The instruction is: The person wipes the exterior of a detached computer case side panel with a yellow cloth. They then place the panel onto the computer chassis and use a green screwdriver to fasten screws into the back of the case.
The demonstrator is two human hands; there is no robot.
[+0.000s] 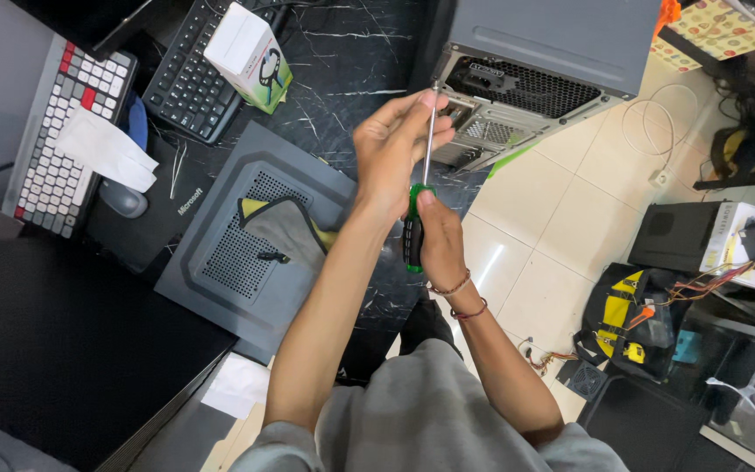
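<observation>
While the right hand [439, 236] is clenched around the green-and-black handle of a screwdriver [419, 205], the left hand [392, 153] pinches the metal shaft near its tip between fingertips and thumb. The tip meets the rear corner of a grey computer case [535, 65], which lies at twelve to one o'clock from the hands on a black marbled desk [351, 52]. At nine o'clock from the grip, a detached grey side panel [251, 236] lies flat with a grey-and-yellow cloth [286, 227] on it. Farther out at ten and eleven o'clock sit two keyboards [67, 131], a mouse [122, 199] and a small white-and-green box [251, 57]. Pale floor tiles [535, 227] show at three o'clock, with cables and boxes beyond.
</observation>
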